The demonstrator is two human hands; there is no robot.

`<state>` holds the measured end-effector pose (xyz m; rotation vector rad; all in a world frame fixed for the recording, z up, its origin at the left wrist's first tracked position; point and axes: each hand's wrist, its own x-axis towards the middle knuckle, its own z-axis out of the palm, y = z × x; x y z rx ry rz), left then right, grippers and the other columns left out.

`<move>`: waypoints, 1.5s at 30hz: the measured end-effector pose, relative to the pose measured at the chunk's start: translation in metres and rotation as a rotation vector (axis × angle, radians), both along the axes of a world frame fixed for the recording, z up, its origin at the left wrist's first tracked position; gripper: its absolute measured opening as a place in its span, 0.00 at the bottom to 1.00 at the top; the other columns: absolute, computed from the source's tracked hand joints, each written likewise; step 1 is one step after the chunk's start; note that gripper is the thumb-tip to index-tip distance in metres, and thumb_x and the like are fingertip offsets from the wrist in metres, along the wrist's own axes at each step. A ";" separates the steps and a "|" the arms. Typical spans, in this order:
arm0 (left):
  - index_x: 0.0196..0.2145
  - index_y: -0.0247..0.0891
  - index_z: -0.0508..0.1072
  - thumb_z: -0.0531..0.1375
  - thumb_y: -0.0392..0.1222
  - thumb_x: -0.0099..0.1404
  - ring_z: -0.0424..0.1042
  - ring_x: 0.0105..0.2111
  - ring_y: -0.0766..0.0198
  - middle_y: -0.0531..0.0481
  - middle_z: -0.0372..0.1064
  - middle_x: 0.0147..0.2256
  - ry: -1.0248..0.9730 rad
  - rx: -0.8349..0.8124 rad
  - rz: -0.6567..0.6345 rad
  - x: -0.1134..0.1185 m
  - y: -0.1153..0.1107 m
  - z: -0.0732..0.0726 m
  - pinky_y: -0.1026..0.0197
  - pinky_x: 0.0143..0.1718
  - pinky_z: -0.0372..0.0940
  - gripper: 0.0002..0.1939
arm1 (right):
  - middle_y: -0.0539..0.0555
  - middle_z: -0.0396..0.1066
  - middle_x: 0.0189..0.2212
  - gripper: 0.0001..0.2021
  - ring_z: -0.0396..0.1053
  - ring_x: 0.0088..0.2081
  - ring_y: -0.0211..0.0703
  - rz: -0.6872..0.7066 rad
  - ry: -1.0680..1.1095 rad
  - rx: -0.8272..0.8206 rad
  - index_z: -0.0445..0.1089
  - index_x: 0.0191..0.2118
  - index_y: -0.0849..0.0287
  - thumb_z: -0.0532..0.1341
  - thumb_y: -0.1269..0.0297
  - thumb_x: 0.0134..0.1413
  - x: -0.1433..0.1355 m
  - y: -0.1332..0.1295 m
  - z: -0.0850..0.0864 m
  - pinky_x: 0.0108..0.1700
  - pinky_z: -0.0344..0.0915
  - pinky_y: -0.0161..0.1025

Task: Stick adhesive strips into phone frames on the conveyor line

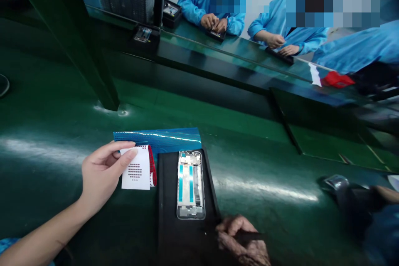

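Observation:
Between thumb and fingers, my left hand (102, 170) pinches a white sticker sheet (135, 178) with a grid of small dark dots; its red-backed part curls behind. A blue film strip (168, 138) with rows of small dots lies just beyond it. To the right, an opened phone frame (187, 187) with two blue strips and bare inner parts rests on a black tray (168, 216). My right hand (243, 241) is at the tray's lower right edge, blurred and in shadow. Its fingers are closed around a dark thin tool, whose kind I cannot make out.
A green post (71, 29) rises at the left of the green work surface (249, 166). Across a raised ledge, people in blue sleeves work over black trays. Another phone in a tray (143, 34) and a red cloth-like item (338, 79) lie there. A person's arm (388, 193) shows at right.

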<state>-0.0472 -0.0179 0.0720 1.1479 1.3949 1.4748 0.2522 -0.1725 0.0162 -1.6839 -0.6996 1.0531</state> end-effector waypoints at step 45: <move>0.29 0.47 0.82 0.71 0.47 0.51 0.62 0.18 0.71 0.56 0.67 0.17 0.102 -0.160 0.075 -0.004 -0.002 -0.007 0.73 0.17 0.58 0.07 | 0.48 0.67 0.24 0.19 0.65 0.26 0.40 -0.011 -0.184 0.352 0.65 0.27 0.59 0.74 0.54 0.44 -0.012 0.157 -0.027 0.31 0.62 0.35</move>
